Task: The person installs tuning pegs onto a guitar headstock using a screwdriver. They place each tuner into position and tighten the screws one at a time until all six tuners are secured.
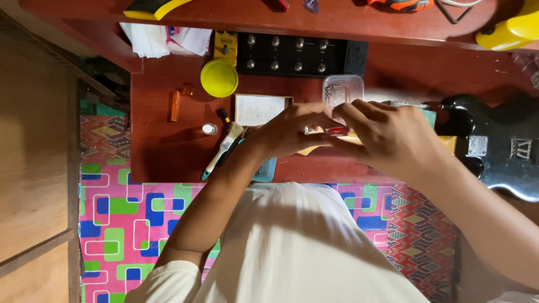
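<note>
Step in hand: both hands meet at the centre of the frame over the red desk, working a small slim tool with a red handle and a metal end; this looks like close, fine handling rather than carrying or reaching.
Left hand: the left hand is curled, its fingers closed on the metal end of the small tool, just left of centre.
Right hand: the right hand is cupped over the red end, its fingers closed round it from the right; how firmly it pinches I cannot tell, since the fingers hide the contact.
Where the tool is: centre of the frame, between the two hands and touching both, held just above the desk, below the clear plastic box.
Under the hands: a yellowish flat piece shows beneath them; what it is I cannot tell.
Nearby, left of centre: a paintbrush lies aslant beside the left wrist, with a small white cap, an orange lighter-like item and a round yellow lid further up-left.
Nearby, above: a small printed booklet and a black pedal board with knobs.
Right edge: a black electric guitar body lies near the right forearm.
Next move calls for: by my judgement, a steady two-handed hold and small finger motions, keeping the tool clear of the box behind.
</note>
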